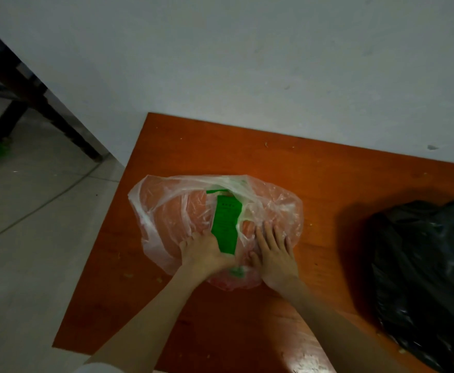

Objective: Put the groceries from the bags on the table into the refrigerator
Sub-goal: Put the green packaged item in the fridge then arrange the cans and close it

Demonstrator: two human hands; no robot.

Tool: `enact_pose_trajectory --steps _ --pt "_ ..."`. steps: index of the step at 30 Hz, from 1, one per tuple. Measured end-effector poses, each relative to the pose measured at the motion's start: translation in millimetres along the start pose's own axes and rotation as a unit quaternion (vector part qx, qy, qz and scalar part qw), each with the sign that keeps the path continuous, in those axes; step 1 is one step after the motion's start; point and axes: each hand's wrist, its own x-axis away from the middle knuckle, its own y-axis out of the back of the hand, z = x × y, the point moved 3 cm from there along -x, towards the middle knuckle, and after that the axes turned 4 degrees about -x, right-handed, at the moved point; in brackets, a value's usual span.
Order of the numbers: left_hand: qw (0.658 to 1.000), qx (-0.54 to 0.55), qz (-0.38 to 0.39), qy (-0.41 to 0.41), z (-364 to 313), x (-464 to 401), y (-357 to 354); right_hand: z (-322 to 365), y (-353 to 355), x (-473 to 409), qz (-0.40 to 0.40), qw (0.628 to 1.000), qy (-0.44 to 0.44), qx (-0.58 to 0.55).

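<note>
A clear plastic bag (pixel 172 211) lies flattened on the orange table (pixel 301 168), with a green printed strip (pixel 226 224) running down its middle. My left hand (pixel 203 253) presses on the bag's near edge, fingers curled around the lower end of the green strip. Just to the right, my right hand (pixel 274 254) lies flat on the bag with its fingers spread. I cannot tell what, if anything, is inside the bag. A black plastic bag (pixel 425 278) bulges at the table's right side.
A white wall (pixel 247 63) runs along the table's far edge. To the left is a pale tiled floor (pixel 32 238), with dark furniture legs (pixel 32 109) at the far left. Small crumbs dot the tabletop.
</note>
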Motion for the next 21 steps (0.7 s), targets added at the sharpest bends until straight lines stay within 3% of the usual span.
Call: enact_pose_trajectory --steps 3,6,13,18,21 --pt "0.982 0.157 0.076 -0.066 1 1 23 1 1 0 0.007 1.0 -0.001 -0.004" --pt "0.957 0.283 0.061 -0.028 11 -3 43 0 1 -1 0.008 1.0 0.0 -0.01" --pt "0.92 0.378 0.101 0.029 16 3 30 16 10 10 -0.046 0.989 0.037 -0.134" --pt "0.814 0.565 0.09 0.102 14 13 39 11 13 20 -0.083 0.983 0.054 -0.153" --pt "0.852 0.518 0.044 0.06 24 17 58 5 12 20 -0.097 0.981 0.046 -0.16"
